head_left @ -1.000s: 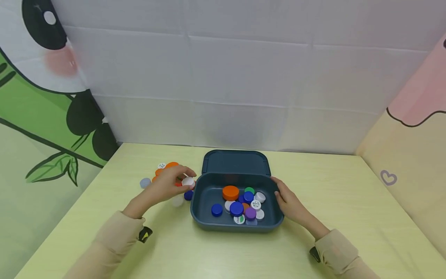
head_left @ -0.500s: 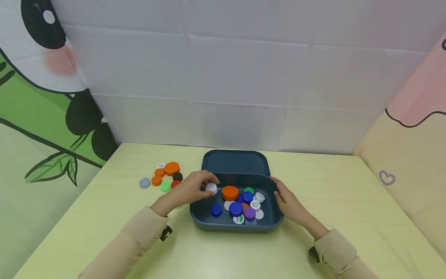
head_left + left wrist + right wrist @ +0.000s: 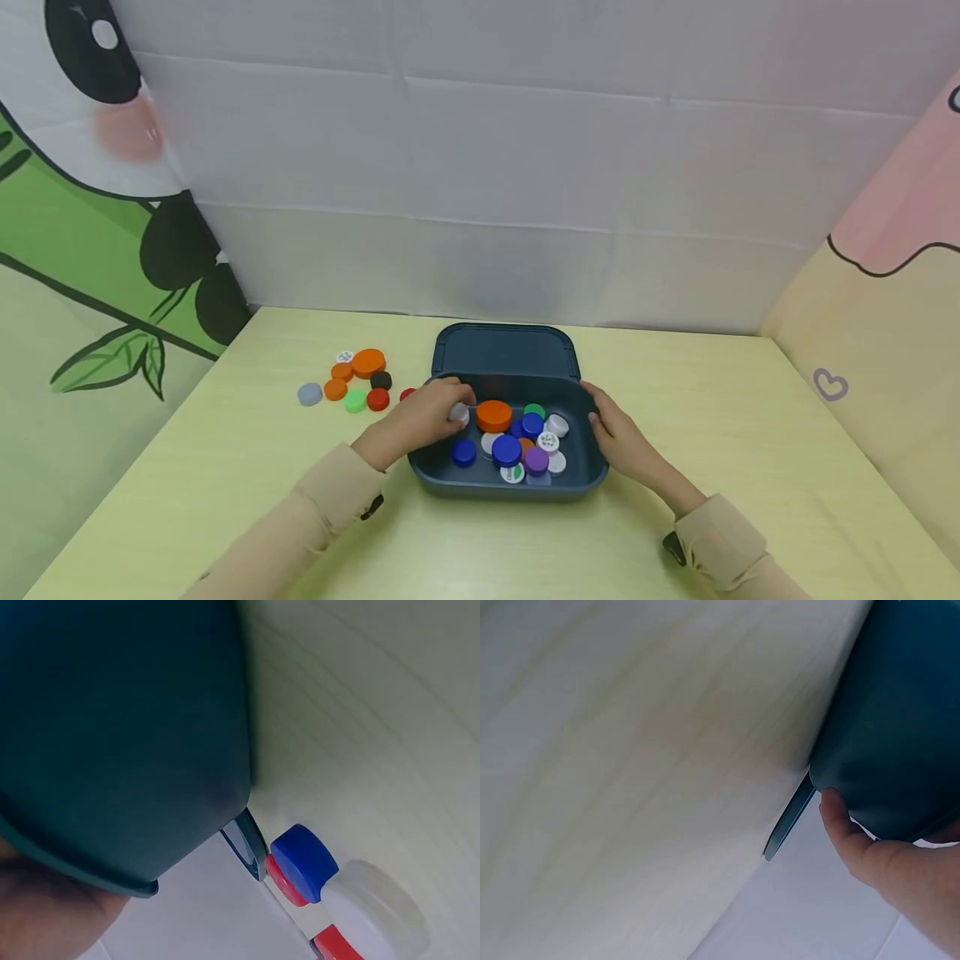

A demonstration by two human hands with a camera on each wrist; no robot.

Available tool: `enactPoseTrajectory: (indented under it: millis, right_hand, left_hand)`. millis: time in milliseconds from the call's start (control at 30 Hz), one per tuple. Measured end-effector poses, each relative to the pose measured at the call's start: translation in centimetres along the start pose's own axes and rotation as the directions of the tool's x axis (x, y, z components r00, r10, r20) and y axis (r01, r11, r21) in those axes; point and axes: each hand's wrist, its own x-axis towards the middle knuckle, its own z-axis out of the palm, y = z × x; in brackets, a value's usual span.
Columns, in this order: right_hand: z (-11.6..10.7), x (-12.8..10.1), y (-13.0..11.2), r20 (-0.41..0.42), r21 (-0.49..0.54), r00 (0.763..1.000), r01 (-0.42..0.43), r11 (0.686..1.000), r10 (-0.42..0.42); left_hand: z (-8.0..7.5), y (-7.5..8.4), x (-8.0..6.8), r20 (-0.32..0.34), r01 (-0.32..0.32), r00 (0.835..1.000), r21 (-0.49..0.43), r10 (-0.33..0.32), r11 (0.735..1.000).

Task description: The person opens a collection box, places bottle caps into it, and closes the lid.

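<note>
Bottle caps go into a dark blue box [image 3: 427, 467] at the table's middle: left hand [image 3: 420, 421] pinches a white cap [image 3: 458, 412] low inside its left wall, right hand [image 3: 618, 433] loosely steadying the right rim. Releasing it looks next; loose caps [image 3: 352, 383] wait nearer the left edge.

Worktop: pale yellow-green wood-grain worktop [image 3: 225, 467], backed by a white cloth wall.
Box: dark teal box [image 3: 495, 490] stands at the middle, its lid [image 3: 506, 350] open and lying flat behind it.
Loose caps: left of the box, a cluster lies on the worktop: large orange cap [image 3: 368, 362], small orange cap [image 3: 335, 388], grey cap [image 3: 310, 394], green cap [image 3: 355, 402], red cap [image 3: 378, 399], black cap [image 3: 381, 380].
Near the box: blue cap [image 3: 304, 862] just beside its wall.
</note>
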Motion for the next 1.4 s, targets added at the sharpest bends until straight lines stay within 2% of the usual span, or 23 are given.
enactPoseTrajectory:
  millis: [267,433,600,767,933,1033,1133,1267,1400]
  right_hand:
    - [0.0,-0.1,-0.2,0.002,0.009,1.0,0.0,1.0,0.0]
    - [0.0,-0.1,-0.2,0.008,0.018,1.0,-0.011,1.0,0.011]
    - [0.1,-0.1,-0.2,0.014,0.02,1.0,-0.02,1.0,0.02]
    - [0.1,-0.2,-0.2,0.016,0.029,1.0,-0.023,0.999,0.022]
    - [0.1,-0.2,-0.1,0.013,0.029,1.0,-0.018,0.999,0.018]
    - [0.1,-0.3,-0.1,0.014,0.024,1.0,-0.017,1.0,0.016]
    - [0.0,-0.3,-0.1,0.013,0.021,1.0,-0.015,1.0,0.015]
    - [-0.1,-0.2,-0.2,0.012,0.021,1.0,-0.011,1.0,0.011]
    - [-0.1,-0.2,-0.2,0.014,0.021,1.0,-0.013,1.0,0.013]
  left_hand:
    - [0.8,0.1,0.4,0.024,0.026,0.999,0.107,-0.029,0.994]
    - [1.1,0.2,0.6,0.025,0.004,1.0,0.171,-0.009,0.985]
    - [1.2,0.2,0.5,0.022,-0.004,1.0,0.182,0.0,0.983]
    - [1.0,0.2,0.2,0.004,0.0,1.0,0.11,-0.001,0.994]
    - [0.4,0.0,-0.1,-0.012,-0.004,1.0,-0.032,0.004,0.999]
    - [0.0,-0.3,-0.3,-0.026,-0.029,0.999,-0.145,0.025,0.989]
    - [-0.6,-0.8,-0.6,-0.06,-0.082,0.996,-0.23,0.07,0.97]
    - [-1.7,-1.3,-1.3,-0.128,-0.138,0.986,-0.254,0.108,0.957]
    - [-2.8,-2.1,-2.3,-0.19,-0.139,0.978,-0.282,0.086,0.949]
